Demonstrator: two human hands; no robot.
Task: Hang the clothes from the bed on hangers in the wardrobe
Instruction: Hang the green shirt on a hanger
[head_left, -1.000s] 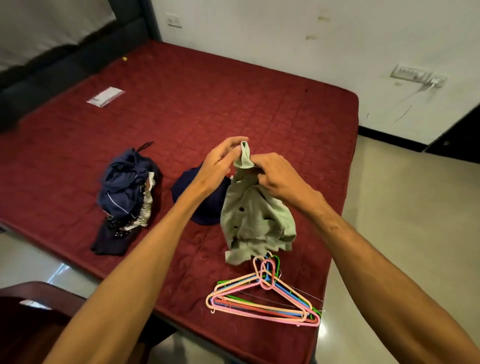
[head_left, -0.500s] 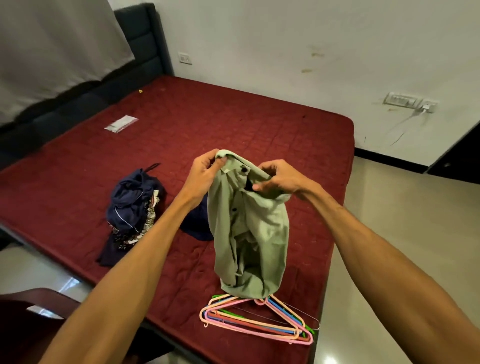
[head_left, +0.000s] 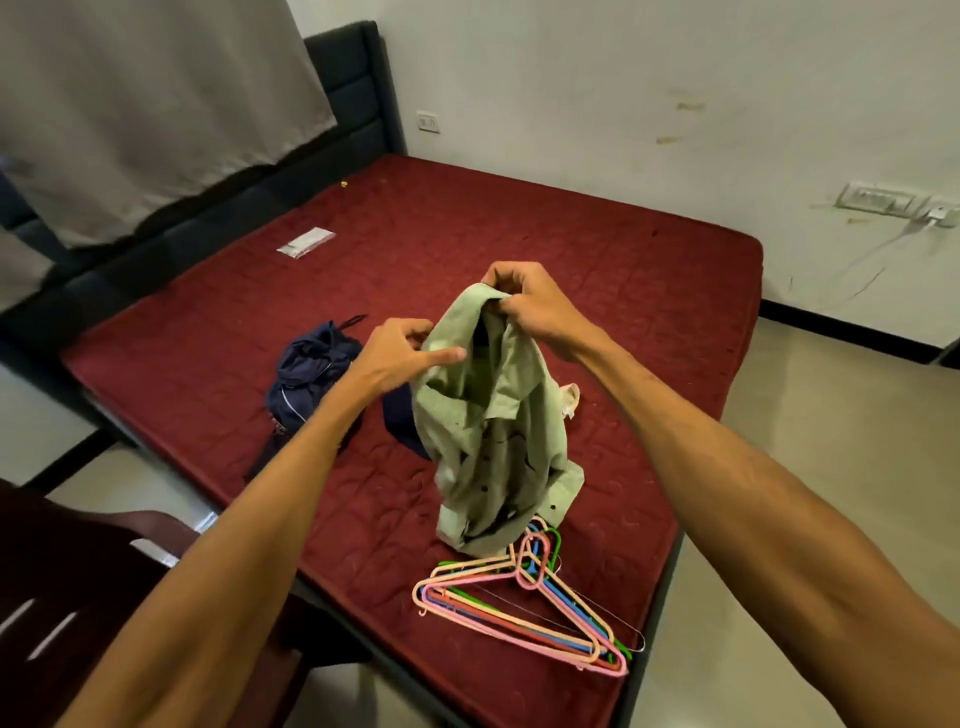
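My right hand (head_left: 530, 306) has raised the green shirt (head_left: 493, 431) by its collar, my left hand (head_left: 402, 353) pinching its 9 o'clock edge, so it hangs open over the bed (head_left: 519, 234), ready for one of the hangers (head_left: 576, 618) at 6 o'clock.

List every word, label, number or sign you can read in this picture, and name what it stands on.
No text can be read here.
The small clear plastic packet on the dark red quilted mattress: possible print, too blurred.
The white wall socket plate: markings too small.
The pale green buttoned shirt: no label shows.
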